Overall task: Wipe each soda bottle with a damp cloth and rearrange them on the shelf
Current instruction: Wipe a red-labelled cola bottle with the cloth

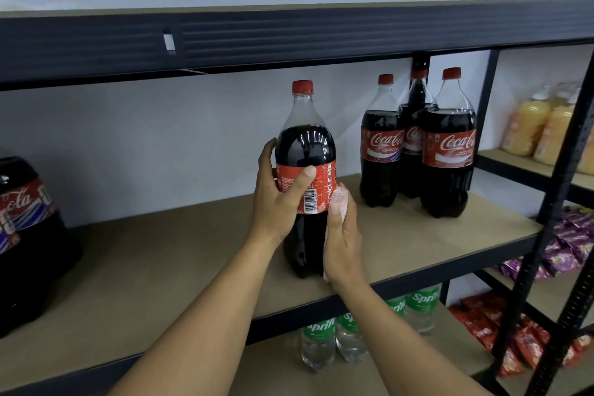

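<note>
The left hand (276, 199) curls round the label of a cola bottle (305, 145) standing upright near the front edge of the shelf (160, 267), thumb across the label. The right hand (344, 244), fingers nearly straight, presses a pink cloth (339, 198) flat against the bottle's lower side. Three more cola bottles (448, 151) stand grouped to the right of both hands, well apart from them, and Sprite bottles (318, 344) sit on the level below

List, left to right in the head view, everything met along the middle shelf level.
left-edge cola bottle → left hand → held cola bottle → pink cloth under the right hand → three grouped cola bottles → yellow juice bottles
</note>
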Demonstrator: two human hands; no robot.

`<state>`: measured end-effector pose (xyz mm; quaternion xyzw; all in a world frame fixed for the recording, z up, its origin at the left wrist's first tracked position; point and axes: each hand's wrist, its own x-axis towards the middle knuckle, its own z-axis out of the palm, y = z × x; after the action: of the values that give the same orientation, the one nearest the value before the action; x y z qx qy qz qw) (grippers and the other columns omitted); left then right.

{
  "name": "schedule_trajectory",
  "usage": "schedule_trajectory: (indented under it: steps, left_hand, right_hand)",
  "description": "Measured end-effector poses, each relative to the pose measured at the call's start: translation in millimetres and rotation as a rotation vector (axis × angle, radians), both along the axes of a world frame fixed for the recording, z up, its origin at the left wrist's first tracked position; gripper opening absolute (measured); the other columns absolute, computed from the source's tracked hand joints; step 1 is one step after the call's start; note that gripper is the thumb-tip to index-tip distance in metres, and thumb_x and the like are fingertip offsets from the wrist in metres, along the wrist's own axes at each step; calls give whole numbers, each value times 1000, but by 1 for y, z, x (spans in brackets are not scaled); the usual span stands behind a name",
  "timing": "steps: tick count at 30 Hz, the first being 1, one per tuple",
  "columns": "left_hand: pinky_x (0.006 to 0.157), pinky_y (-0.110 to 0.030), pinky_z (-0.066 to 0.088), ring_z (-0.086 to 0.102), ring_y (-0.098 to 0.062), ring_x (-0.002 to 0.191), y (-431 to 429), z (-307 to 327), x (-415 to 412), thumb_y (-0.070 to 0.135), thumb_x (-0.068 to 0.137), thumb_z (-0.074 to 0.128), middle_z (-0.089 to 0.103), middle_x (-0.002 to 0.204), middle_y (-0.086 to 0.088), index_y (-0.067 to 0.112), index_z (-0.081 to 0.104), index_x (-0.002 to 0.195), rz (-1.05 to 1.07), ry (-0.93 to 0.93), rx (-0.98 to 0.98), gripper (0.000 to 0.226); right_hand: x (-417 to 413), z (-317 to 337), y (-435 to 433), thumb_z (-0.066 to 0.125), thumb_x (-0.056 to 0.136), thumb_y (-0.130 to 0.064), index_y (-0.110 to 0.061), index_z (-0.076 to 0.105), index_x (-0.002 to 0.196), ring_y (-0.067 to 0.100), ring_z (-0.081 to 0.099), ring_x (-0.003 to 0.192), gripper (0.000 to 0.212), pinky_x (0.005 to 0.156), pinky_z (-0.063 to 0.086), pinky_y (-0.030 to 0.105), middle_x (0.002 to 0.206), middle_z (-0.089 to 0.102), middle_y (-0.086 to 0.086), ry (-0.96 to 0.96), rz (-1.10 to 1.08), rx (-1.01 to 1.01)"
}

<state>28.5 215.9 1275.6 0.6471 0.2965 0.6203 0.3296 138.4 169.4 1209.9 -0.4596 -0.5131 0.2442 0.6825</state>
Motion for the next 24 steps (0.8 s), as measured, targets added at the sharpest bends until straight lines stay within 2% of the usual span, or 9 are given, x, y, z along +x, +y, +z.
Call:
schedule_trajectory:
  steps: [4, 7, 11, 14, 18, 21, 24]
  left_hand:
    - [95, -37, 58, 63, -19, 126, 5, 0, -4, 48, 85, 66, 61, 137, 7, 31, 39, 150, -140, -21, -12, 73]
    - [99, -42, 58, 62, -22, 128, 8, -2, -4, 50, 86, 69, 59, 141, 2, 26, 36, 155, -128, -26, -1, 80]
    - [95, -41, 60, 64, -22, 126, 9, -1, 0, 60, 79, 77, 59, 141, 3, 26, 33, 156, -98, -22, 38, 95]
    - [95, -45, 61, 65, -26, 125, 9, -3, 3, 61, 78, 79, 61, 140, 3, 28, 37, 155, -105, -58, 26, 93]
    - [94, -44, 61, 66, -26, 123, 8, -6, 6, 50, 82, 73, 62, 138, 2, 29, 41, 151, -98, -80, 50, 79]
    - [95, -47, 60, 66, -27, 123, 7, -7, 7, 60, 81, 76, 62, 139, 0, 27, 39, 153, -86, -84, 54, 88]
    - [95, -33, 59, 66, -19, 123, 4, -6, 8, 77, 80, 68, 62, 138, 8, 27, 40, 154, -42, -83, 82, 94]
  right_hand:
    - [0, 1, -1, 29, 104, -66, -62, 35, 140, -14, 57, 119, 37, 90, 43, 2, 123, 59, -42, -12, 6, 6]
    - [0, 0, -1, 29, 100, -72, -65, 34, 140, -13, 57, 120, 41, 91, 43, 3, 124, 59, -40, -19, -11, 9]
    - [0, 2, -3, 30, 109, -59, -72, 35, 131, -16, 56, 118, 27, 90, 42, 1, 120, 57, -47, -25, -11, 20]
    - [0, 2, -4, 30, 110, -53, -62, 39, 135, -17, 56, 116, 28, 89, 42, 2, 119, 58, -47, -8, 1, 33]
    - [2, -5, 1, 32, 109, -55, -51, 39, 148, -5, 60, 123, 39, 99, 49, 17, 127, 62, -33, 24, 0, 56]
    - [3, 4, 6, 35, 107, -62, -43, 43, 150, 3, 65, 120, 48, 103, 56, 39, 128, 66, -19, 20, 17, 71]
    - [6, 55, 15, 38, 101, -72, -49, 40, 148, 7, 69, 114, 52, 97, 60, 48, 131, 66, -12, -37, 21, 100]
